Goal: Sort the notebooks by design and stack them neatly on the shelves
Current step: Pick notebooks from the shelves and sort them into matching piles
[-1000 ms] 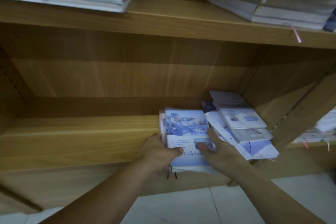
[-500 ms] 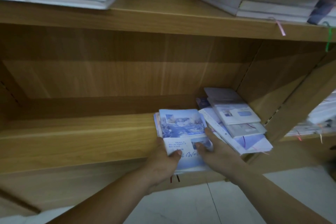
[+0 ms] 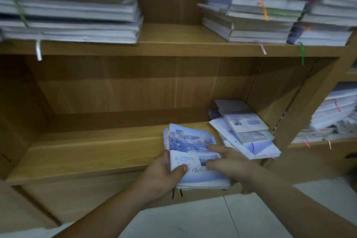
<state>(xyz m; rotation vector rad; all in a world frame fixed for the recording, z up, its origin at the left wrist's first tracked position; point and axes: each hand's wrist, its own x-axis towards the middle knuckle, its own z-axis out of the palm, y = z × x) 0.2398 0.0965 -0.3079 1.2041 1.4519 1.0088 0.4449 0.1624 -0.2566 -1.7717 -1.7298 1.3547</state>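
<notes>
A stack of blue notebooks [image 3: 195, 162] is held at the front edge of the lower shelf [image 3: 92, 152], its near end jutting a little past the wooden lip. The top cover is printed with a wintry picture and pale script. The left hand [image 3: 164, 176] is closed on the stack's left side: the thumb is laid across the top cover and the fingers are wrapped round the edge, so the grip is a firm clasp. The right hand [image 3: 229, 162] is laid on the cover from the right, with thumb and forefinger stretched out flat on it — a slack, pressing grip rather than a clasp. Two dark ribbons [image 3: 176, 193] are seen hanging from the stack's near end, below the left hand.

Just beside the stack, in the right rear corner of the same compartment, a loose pile of notebooks [image 3: 245, 131] is spread crookedly, the smaller ones lying on larger ones. The rest of the lower shelf, to the left, is seen as bare wood.

On the upper shelf [image 3: 173, 46] tall stacks are set — one at the left [image 3: 67, 6], others at the right [image 3: 260, 11] — with coloured ribbons hanging over the edge. More notebooks [image 3: 336, 114] are piled in the next compartment to the right. Pale floor tiles [image 3: 193, 218] are seen below.
</notes>
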